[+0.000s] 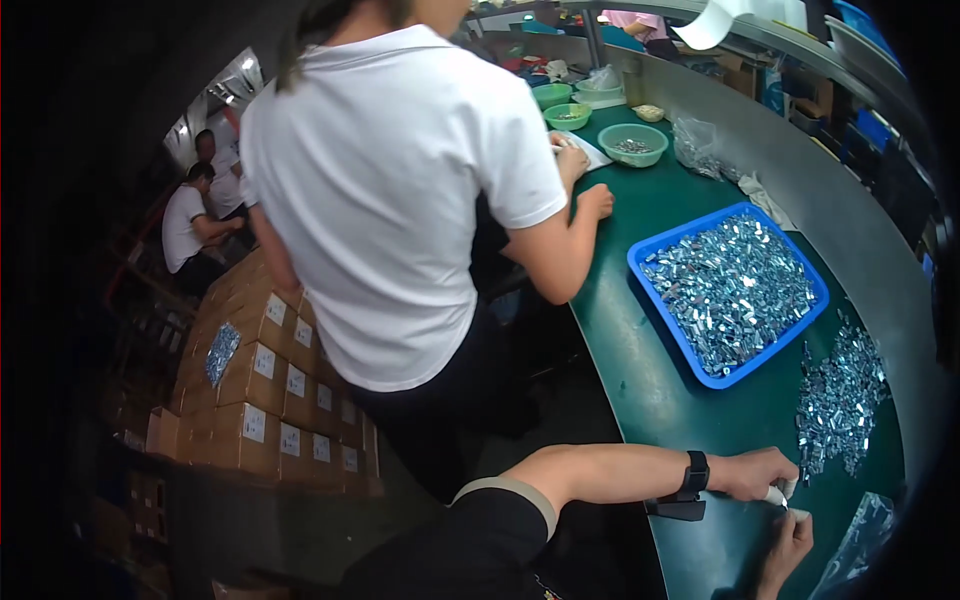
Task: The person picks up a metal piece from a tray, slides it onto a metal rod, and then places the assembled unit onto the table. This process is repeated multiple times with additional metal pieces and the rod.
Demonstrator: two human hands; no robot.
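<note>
My left hand (755, 473), with a black strap round its wrist, reaches over the green table at the lower right. My right hand (793, 547) comes up from the lower edge, its fingertips close below the left ones. White coverings show on some fingertips. Both hands pinch at a small shiny metal piece (784, 503) between them; its exact shape is too small to tell. Right beside them lies a loose pile of small silvery-blue metal parts (842, 400). Farther off stands a blue tray (660, 300) heaped with similar parts.
A clear plastic bag (858, 540) lies by my right hand. A person in a white shirt (390, 200) stands close on the left, arms over the table (620, 375). Green bowls (633, 143) and a bag of parts (700, 148) stand beyond the tray. Stacked cartons (245, 440) fill the left.
</note>
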